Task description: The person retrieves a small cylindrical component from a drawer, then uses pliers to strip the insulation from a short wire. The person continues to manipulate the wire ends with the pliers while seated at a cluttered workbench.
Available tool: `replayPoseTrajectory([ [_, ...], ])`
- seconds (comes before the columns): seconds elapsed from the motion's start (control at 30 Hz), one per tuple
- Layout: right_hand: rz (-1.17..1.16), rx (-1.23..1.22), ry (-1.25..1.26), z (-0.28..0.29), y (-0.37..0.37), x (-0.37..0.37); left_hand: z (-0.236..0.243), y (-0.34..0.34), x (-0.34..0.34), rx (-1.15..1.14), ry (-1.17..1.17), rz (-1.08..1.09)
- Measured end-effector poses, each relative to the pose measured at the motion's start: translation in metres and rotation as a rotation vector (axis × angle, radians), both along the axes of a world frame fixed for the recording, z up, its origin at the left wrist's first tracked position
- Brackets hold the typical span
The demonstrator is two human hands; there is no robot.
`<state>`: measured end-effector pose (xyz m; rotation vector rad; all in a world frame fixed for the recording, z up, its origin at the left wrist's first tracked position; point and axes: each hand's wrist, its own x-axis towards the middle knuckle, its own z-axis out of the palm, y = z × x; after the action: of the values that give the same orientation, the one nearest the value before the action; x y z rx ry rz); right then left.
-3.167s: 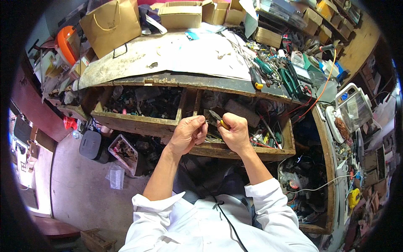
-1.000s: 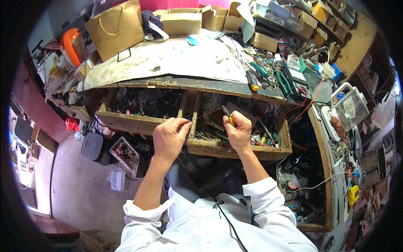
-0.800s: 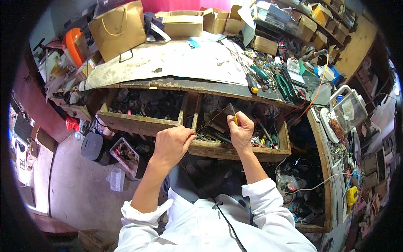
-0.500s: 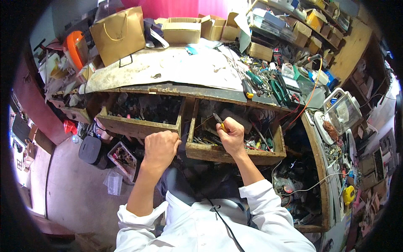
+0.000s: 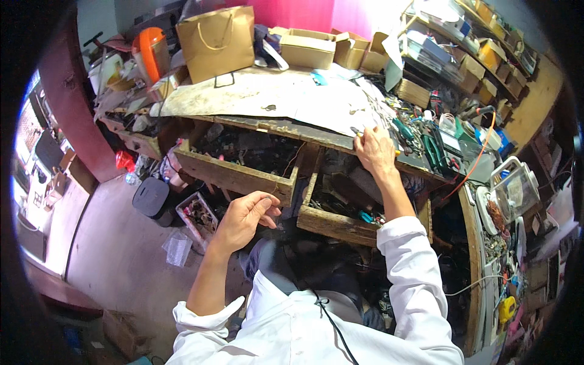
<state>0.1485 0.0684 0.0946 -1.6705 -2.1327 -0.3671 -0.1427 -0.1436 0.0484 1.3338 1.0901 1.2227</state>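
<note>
Fingers (image 5: 263,204) of our left hand (image 5: 243,220) curl loosely, thumb near forefinger, perhaps pinching something too small to tell. Our right hand (image 5: 376,152) has risen from the right drawer (image 5: 331,224) to the workbench edge (image 5: 292,129), gripping a yellow-handled tool (image 5: 359,132). The left hand has drawn back, now below the left drawer (image 5: 234,176). Open floor (image 5: 115,255) lies left of that drawer.
</note>
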Motion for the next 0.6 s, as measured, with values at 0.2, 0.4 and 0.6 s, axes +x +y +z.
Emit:
replayPoseTrajectory([
  [0.2, 0.782, 0.342, 0.426, 0.019, -0.085, -0.053, -0.009, -0.013, -0.009, -0.077, -0.201, -0.088],
  [0.4, 1.000, 0.049, 0.229, -0.013, -0.163, -0.090, -0.015, -0.011, -0.002, -0.079, -0.235, -0.192],
  [0.6, 0.996, -0.014, 0.298, -0.036, -0.168, -0.085, -0.024, -0.014, 0.005, -0.055, -0.047, 0.004],
])
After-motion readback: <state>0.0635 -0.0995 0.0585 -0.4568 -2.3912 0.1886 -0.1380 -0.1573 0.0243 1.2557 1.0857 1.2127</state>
